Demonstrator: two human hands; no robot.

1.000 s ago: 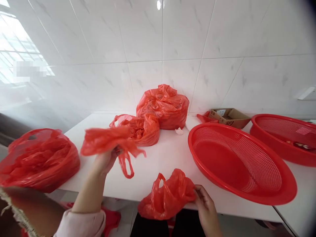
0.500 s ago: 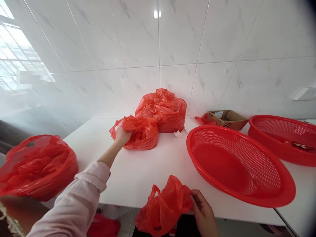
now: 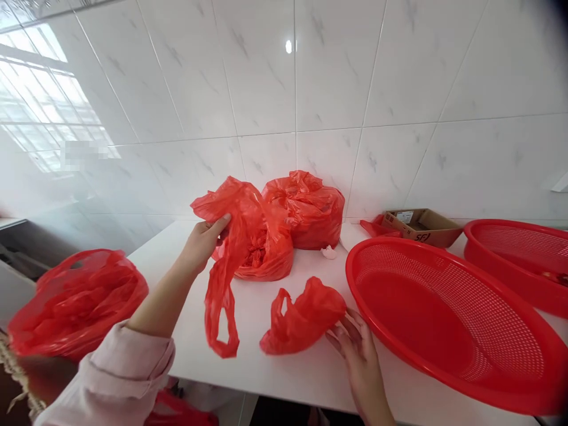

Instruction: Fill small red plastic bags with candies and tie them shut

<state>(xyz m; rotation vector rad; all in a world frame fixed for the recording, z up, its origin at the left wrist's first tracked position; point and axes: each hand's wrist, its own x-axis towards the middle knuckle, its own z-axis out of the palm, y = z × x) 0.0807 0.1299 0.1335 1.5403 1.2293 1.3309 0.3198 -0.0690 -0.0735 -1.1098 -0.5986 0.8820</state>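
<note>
My left hand (image 3: 205, 239) pinches a thin red plastic bag (image 3: 237, 207) between thumb and fingers. Its long handle loop hangs down over the white table, and its body overlaps a squat opened red bag (image 3: 266, 260) with crumpled red plastic inside; where one ends and the other starts is hard to see. My right hand (image 3: 355, 349) is at the end of a small crumpled red carrier bag (image 3: 306, 319) near the table's front. Its fingers are loosely apart and touch the bag's edge. Against the wall sits a full, gathered red bag (image 3: 310, 213).
A large red perforated basket (image 3: 426, 313) takes up the right side, with another red basket (image 3: 497, 266) behind it. A cardboard box (image 3: 426, 228) stands by the wall. A large red bag of plastic (image 3: 80, 302) is at the left. A pale scrap (image 3: 329, 252) lies mid-table.
My left hand has drawn a red bag up and toward me from the opened bag. The small carrier bag has moved from the table's front edge onto the table, and my right hand's fingers have loosened.
</note>
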